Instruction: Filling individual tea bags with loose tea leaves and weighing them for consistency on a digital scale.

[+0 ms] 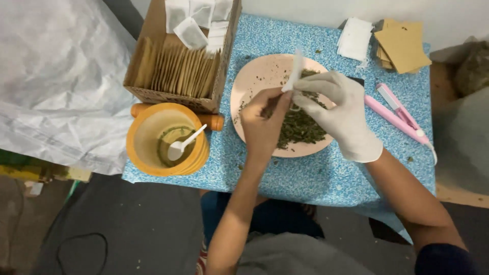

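Note:
A pale pink plate (254, 76) holds a heap of dried green leaves (300, 127) on a small table with a blue speckled cloth (316, 178). My bare left hand (262, 125) hovers over the heap with its fingers pinched together at the mouth of a small white filter bag (295, 71). My right hand (341, 114), in a white glove, holds that bag upright above the plate. The two hands touch at the bag.
A cardboard box (178, 97) of brown sachets and white filter bags sits at the back left. In front of it stands an orange bowl (168, 140) with a white spoon (184, 144). A pink hand sealer (400, 114) lies right; brown envelopes (402, 46) and white bags (355, 38) lie behind.

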